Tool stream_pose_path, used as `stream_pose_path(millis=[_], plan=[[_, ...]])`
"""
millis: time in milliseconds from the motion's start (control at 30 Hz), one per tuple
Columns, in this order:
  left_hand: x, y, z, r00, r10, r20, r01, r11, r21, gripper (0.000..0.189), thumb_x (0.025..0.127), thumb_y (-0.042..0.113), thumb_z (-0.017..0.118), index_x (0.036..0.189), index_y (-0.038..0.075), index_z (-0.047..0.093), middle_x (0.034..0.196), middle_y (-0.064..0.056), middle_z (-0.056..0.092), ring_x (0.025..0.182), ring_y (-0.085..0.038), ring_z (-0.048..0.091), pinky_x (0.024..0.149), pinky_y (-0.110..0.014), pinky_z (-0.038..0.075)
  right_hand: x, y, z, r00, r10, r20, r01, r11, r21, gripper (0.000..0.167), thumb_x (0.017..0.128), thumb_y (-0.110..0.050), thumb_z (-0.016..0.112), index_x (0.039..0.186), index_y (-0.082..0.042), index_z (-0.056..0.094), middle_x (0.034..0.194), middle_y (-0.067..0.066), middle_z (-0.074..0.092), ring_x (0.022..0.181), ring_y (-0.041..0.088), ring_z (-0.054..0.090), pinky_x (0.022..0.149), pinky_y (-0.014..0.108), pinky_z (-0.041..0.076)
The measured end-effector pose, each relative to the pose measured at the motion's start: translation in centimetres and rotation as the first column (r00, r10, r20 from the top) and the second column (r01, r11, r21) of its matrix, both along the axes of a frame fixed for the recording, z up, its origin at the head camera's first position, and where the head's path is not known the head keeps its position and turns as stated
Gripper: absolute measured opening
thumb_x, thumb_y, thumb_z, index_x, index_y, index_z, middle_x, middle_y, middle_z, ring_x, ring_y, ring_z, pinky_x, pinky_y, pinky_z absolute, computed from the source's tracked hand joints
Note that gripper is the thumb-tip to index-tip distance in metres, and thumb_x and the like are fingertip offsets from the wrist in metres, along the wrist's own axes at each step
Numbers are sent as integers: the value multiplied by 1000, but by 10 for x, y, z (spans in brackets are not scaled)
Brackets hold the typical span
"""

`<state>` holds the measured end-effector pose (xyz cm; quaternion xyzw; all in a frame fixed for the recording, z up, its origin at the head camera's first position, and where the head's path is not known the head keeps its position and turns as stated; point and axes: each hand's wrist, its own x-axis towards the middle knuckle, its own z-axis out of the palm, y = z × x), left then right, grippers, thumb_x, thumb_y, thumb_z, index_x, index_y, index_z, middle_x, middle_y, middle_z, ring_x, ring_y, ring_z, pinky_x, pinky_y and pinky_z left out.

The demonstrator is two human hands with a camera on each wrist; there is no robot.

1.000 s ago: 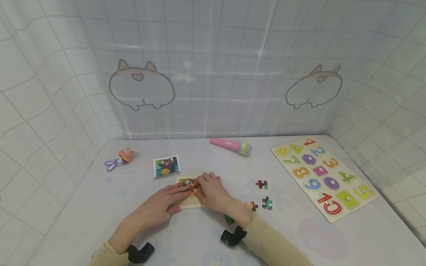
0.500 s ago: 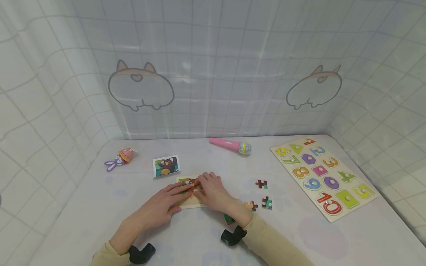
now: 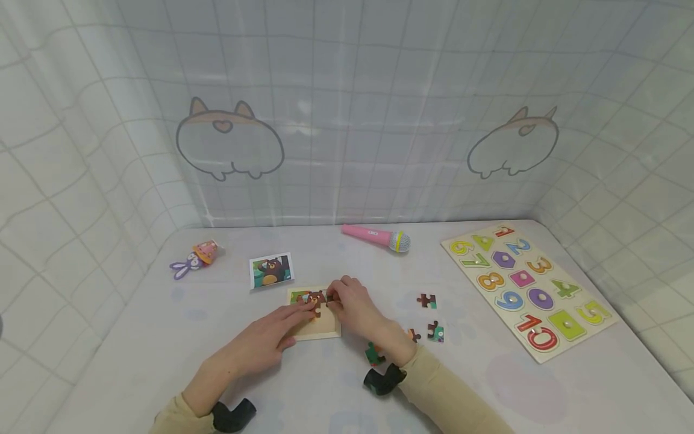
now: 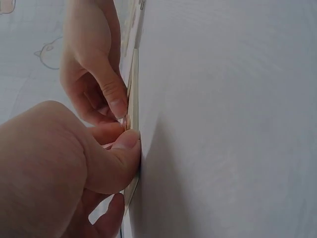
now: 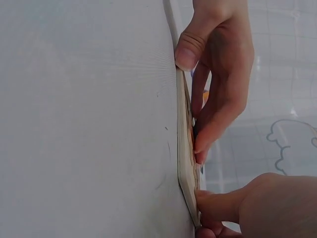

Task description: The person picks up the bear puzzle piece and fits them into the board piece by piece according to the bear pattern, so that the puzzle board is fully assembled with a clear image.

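Observation:
A small wooden jigsaw board (image 3: pixel 321 329) lies on the table, with bear-picture pieces (image 3: pixel 314 299) filling part of it. My left hand (image 3: pixel 271 330) rests on its left side, fingers stretched over the pieces; its thumb touches the board's edge in the right wrist view. At the upper right part of the board my right hand (image 3: pixel 355 310) pinches a dark puzzle piece (image 3: pixel 329 298), mostly covered by the fingers. Loose to the right lie a brown piece (image 3: pixel 427 301), a teal piece (image 3: pixel 436 331), an orange piece (image 3: pixel 414 335) partly behind the wrist, and a green piece (image 3: pixel 373 354).
A bear picture card (image 3: pixel 272 271) lies behind the board. Farther back are a pink toy microphone (image 3: pixel 374 235) and a purple rabbit toy (image 3: pixel 195 260). A number-and-shape board (image 3: pixel 528 289) lies at right. A tiled curtain (image 3: pixel 347 120) encloses the table.
My right hand has shifted slightly up and right on the board, uncovering more of the bear picture and the board's right edge. The left hand has stayed nearly in place.

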<state>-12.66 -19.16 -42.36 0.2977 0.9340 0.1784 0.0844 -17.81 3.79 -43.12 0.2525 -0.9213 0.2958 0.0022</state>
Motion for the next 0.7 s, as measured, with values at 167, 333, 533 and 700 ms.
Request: stream_pose_path(millis=[167, 333, 533, 700], plan=[[0, -1, -2, 998, -47, -46, 48, 999, 14, 56, 95, 3, 61, 147, 19, 51, 155, -2, 44, 142, -29, 43, 111, -53, 42, 0, 0, 1, 1000, -1, 9, 1, 1000, 5, 12, 94, -13, 70, 104, -9, 65, 90, -1, 55, 85, 15, 47, 73, 26, 39], [0, -2, -2, 997, -59, -55, 59, 998, 13, 57, 95, 3, 62, 148, 19, 50, 155, -2, 43, 142, -30, 43, 110, -53, 43, 0, 0, 1, 1000, 5, 0, -5, 1000, 5, 10, 94, -13, 69, 103, -9, 65, 90, 0, 56, 85, 15, 48, 73, 26, 40], [0, -1, -2, 997, -58, -46, 59, 998, 8, 57, 95, 4, 61, 149, 18, 49, 157, -1, 40, 142, -31, 41, 112, -53, 41, 0, 0, 0, 1000, 12, -16, -12, 1000, 1, 9, 94, -12, 70, 101, -9, 66, 91, 0, 57, 86, 15, 50, 73, 25, 43], [1, 0, -2, 998, -59, -26, 59, 998, 11, 57, 96, 3, 60, 149, 17, 48, 160, 0, 38, 144, -31, 38, 114, -54, 38, 0, 0, 0, 1000, 7, -19, -7, 1000, -5, 9, 93, -12, 70, 100, -9, 67, 91, 1, 58, 85, 15, 50, 72, 25, 43]])
